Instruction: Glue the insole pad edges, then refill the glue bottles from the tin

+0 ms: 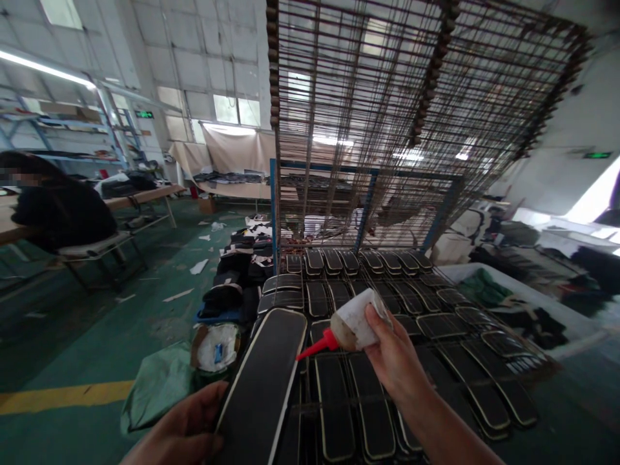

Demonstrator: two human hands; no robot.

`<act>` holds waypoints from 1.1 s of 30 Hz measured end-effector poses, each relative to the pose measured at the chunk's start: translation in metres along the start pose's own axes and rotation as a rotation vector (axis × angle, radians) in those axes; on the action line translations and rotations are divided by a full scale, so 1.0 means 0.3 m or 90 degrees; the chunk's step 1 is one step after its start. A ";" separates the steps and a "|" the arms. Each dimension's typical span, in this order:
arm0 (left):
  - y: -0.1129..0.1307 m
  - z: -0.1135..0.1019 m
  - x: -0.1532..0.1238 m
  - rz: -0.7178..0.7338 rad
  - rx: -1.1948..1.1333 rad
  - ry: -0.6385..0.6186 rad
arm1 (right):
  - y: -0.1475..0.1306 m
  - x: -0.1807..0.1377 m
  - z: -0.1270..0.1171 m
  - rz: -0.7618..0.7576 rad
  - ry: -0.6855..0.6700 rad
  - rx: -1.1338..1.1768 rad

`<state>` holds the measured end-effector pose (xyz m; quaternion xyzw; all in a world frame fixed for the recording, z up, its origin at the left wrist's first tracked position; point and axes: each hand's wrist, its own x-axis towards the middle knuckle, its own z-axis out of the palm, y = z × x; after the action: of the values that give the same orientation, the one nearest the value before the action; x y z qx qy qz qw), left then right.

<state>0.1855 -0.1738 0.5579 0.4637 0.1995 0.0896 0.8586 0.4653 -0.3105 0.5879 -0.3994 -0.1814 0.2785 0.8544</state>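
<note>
My right hand [394, 358] is closed round a white squeeze bottle [356, 320] with a red nozzle. The nozzle tip points left and down, close to the right edge of a long black sole piece [264, 387] with a pale rim. My left hand [186, 429] grips the near left end of that piece and holds it tilted over a wire rack [527, 374]. Several similar black pieces [334, 403] lie in rows on the rack.
A tall stack of wire racks [387, 123] rises behind the working rack. A glue tin [216, 349] and a green bag [157, 384] sit on the floor at left, beside piles of black material [237, 271]. A seated person [53, 203] is at far left. A white tub [523, 300] stands right.
</note>
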 end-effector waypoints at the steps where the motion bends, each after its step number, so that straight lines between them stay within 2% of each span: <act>1: -0.001 0.000 0.002 0.004 -0.004 -0.001 | 0.002 -0.008 0.000 0.000 -0.006 -0.002; 9: 0.024 0.030 -0.014 -0.004 -0.001 -0.001 | 0.027 -0.072 -0.009 -0.012 -0.038 -0.052; 24: 0.033 0.045 -0.004 0.016 -0.049 0.095 | 0.047 -0.200 -0.032 -0.002 -0.145 -0.094; 29: 0.034 0.045 0.001 0.014 -0.054 0.158 | 0.057 -0.235 -0.043 -0.008 -0.148 -0.106; 33: 0.036 0.041 0.005 0.013 -0.060 0.202 | 0.062 -0.258 -0.027 -0.001 -0.097 -0.102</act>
<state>0.1926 -0.1765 0.5726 0.4051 0.3237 0.1794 0.8360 0.4032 -0.3535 0.5616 -0.4440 -0.2675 0.2922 0.8037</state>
